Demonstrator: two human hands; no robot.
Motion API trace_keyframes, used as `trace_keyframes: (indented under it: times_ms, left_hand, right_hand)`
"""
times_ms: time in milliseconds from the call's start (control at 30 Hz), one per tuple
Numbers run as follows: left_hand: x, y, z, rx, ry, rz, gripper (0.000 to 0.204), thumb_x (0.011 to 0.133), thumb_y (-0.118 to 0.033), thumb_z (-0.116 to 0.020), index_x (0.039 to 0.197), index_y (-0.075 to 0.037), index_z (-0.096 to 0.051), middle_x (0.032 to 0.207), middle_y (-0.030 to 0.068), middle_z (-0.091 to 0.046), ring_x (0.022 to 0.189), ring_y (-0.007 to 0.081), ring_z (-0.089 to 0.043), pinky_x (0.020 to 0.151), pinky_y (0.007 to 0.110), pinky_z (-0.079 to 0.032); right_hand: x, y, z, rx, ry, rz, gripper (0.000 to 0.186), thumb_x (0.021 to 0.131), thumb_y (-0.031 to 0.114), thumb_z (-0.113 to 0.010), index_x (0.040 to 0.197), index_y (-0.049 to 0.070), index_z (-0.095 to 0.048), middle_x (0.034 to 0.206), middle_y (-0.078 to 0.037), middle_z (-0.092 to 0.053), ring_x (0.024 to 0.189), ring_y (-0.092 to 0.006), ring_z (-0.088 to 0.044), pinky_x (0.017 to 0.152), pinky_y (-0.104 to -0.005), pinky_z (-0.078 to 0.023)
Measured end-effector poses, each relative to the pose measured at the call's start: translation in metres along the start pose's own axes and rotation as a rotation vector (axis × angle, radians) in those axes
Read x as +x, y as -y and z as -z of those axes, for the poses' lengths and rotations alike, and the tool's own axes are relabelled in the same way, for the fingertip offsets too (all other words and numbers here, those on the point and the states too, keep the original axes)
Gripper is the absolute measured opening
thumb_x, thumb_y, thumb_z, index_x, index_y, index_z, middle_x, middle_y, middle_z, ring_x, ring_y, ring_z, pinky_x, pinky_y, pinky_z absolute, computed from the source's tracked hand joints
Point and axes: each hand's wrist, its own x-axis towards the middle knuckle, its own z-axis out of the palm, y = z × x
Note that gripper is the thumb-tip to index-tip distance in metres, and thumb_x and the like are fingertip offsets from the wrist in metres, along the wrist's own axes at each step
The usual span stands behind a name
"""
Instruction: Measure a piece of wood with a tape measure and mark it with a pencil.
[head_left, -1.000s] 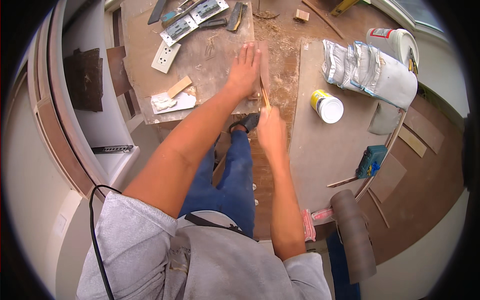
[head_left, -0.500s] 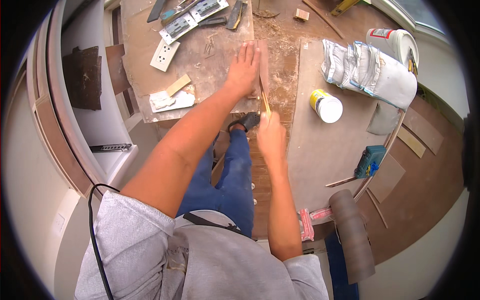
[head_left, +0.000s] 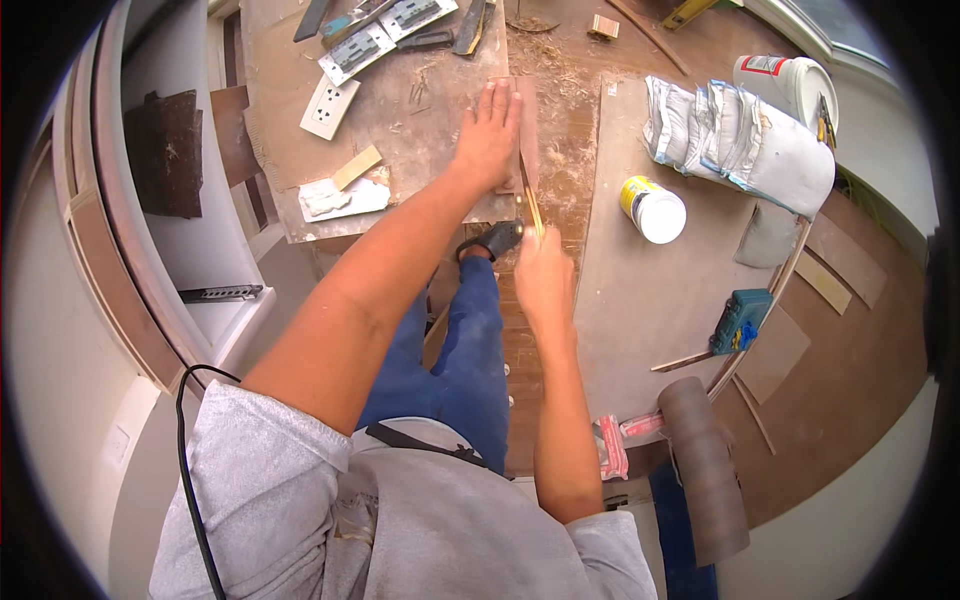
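My left hand presses flat, fingers spread, on a narrow brown wood piece at the right edge of a low work board. My right hand grips the handle of a slim saw-like blade that runs along the wood piece's right edge, just beside my left hand. Sawdust lies around the cut. My blue-trousered leg and dark shoe show below the hands.
White socket plates and metal parts lie on the board. A flat panel on the right carries a white-lidded can, folded sacks, a white bucket. A blue box and brown roll lie nearby.
My right hand has drawn the blade slightly back toward me and forward again in a sawing motion. My left hand stays pressed on the wood piece.
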Motion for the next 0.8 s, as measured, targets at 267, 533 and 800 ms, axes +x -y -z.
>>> trace_keyframes:
  times_ms: [267,533,800]
  left_hand:
    - [0.004,-0.010,0.019,-0.015,0.085,-0.003,0.134,0.060,-0.039,-0.096,0.162,-0.001,-0.018,0.169,0.0279,-0.010,0.157,0.0434,-0.014,0.118,0.055,-0.035]
    - [-0.002,0.000,0.013,-0.015,0.063,0.003,0.131,0.061,-0.036,-0.095,0.161,0.000,-0.019,0.169,0.0291,-0.010,0.157,0.0442,-0.015,0.117,0.054,-0.036]
    - [0.009,-0.015,0.010,-0.098,-0.030,-0.042,0.132,0.061,-0.035,-0.095,0.162,0.000,-0.017,0.169,0.0285,-0.008,0.157,0.0437,-0.013,0.116,0.056,-0.037]
  right_hand:
    - [0.016,-0.032,-0.020,0.060,-0.050,0.047,0.031,0.106,0.027,-0.047,0.112,-0.002,-0.054,0.088,-0.035,-0.068,0.085,-0.0559,-0.065,0.074,-0.0625,-0.049]
    - [-0.051,-0.030,-0.002,0.033,-0.006,-0.012,0.031,0.106,0.028,-0.048,0.111,-0.001,-0.055,0.087,-0.035,-0.067,0.085,-0.0564,-0.064,0.074,-0.0617,-0.048]
    - [0.066,-0.019,-0.021,-0.014,-0.158,0.117,0.034,0.106,0.031,-0.047,0.110,-0.002,-0.055,0.088,-0.036,-0.067,0.086,-0.0563,-0.066,0.075,-0.0625,-0.051]
